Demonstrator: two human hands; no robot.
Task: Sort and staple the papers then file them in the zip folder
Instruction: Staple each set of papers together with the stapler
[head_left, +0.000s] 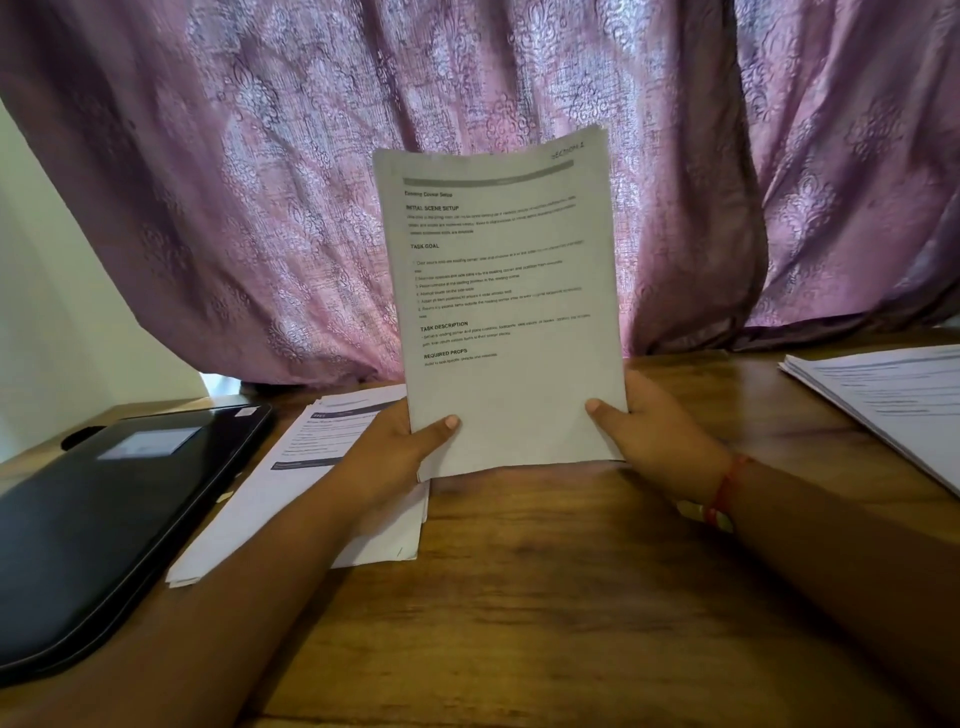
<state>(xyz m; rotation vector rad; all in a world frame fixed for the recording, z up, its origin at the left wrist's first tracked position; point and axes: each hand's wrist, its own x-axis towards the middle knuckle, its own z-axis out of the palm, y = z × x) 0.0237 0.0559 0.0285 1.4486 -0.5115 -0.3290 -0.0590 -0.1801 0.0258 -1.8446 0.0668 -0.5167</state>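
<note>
A stack of printed papers (498, 291) stands upright on its bottom edge on the wooden table (545, 597), in the middle of the view. My left hand (400, 447) grips its lower left side, thumb on the front sheet. My right hand (649, 431) grips the lower right side the same way. A second pile of papers (270, 499) lies flat to the left, partly under my left arm. A third pile (893, 405) lies at the right edge. The black zip folder (104, 519) lies shut at the far left. No stapler shows.
A pink patterned curtain (311, 208) hangs right behind the table's far edge. A pale wall (47, 338) shows at the left. Bare wood lies in front of the upright stack, between my forearms.
</note>
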